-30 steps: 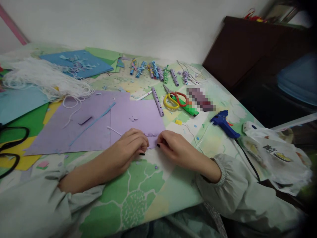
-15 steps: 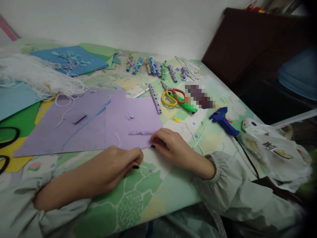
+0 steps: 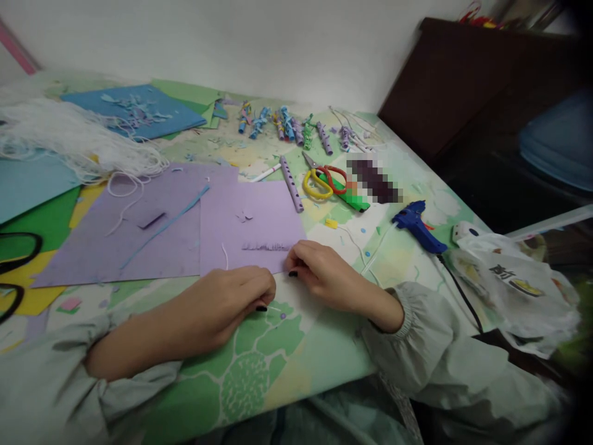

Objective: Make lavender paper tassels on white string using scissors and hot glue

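The fringed strip (image 3: pixel 266 247) lies on the lilac sheet (image 3: pixel 273 210), close to its near edge, with its right end at the right hand (image 3: pixel 324 275). Those fingers are curled inward, but I cannot tell whether they pinch the strip. The left hand (image 3: pixel 238 293) rests lower, its fingers bent together with the tips hidden; whether anything is between them cannot be told. The strip looks like thin paper: very light, limp along its length, likely to crease or to shift at a breath, and its fine fringe would probably tear or bend first. Best to take hold by the uncut band, at an end, with a soft pinch. A short cord (image 3: pixel 225 254) lies just beyond the left hand. Toward the worktop's (image 3: pixel 333 346) near edge there is room to move; beyond the sheet, the tube (image 3: pixel 291 184) and scissors (image 3: pixel 319 168) narrow it, and the glue gun (image 3: pixel 419 225) lies farther right.
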A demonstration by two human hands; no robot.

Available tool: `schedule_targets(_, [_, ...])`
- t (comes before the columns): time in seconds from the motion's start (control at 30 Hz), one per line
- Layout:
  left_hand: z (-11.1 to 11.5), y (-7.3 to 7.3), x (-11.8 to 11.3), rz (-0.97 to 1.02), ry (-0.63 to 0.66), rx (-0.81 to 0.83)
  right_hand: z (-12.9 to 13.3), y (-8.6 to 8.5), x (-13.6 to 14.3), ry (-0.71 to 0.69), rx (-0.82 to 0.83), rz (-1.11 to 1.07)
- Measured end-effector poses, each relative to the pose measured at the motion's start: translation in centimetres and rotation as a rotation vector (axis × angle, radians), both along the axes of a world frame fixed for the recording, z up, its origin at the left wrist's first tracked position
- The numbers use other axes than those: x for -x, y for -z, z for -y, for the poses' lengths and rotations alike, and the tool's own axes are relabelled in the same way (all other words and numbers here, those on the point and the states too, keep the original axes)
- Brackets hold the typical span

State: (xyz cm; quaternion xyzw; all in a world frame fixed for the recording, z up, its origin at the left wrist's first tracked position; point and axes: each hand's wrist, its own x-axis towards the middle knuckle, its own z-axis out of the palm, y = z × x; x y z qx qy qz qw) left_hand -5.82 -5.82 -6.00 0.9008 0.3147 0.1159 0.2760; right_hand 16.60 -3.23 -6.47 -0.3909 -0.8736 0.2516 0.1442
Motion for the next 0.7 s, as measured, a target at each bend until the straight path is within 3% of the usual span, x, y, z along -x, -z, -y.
schedule_targets(0.17, [-0.3, -0.5, 0.2, -0.034, 0.049, 0.075, -0.2, -0.4, -0.2, -0.126, -0.035, 0.086])
schedule_targets(0.3, [-0.7, -0.2, 0.4, 0.037, -0.023, 0.042, -0.1, -0.4, 0.0, -0.162, -0.176, 0.202])
schedule_targets(0.43, [-0.8, 0.2, 0.4, 0.069, -0.096, -0.031, -0.2, -0.1, -0.1, -0.162, -0.188, 0.14])
schedule_targets(0.6, [-0.9, 0.6, 0.2, 0.08, -0.116, -0.021, -0.2, -0.4, -0.9, -0.102, -0.199, -0.069])
schedule_targets(0.7, [-0.9, 1.0, 0.1, 0.095, -0.102, 0.025, 0.1, -1.8, -2.5, 0.074, -0.282, -0.123])
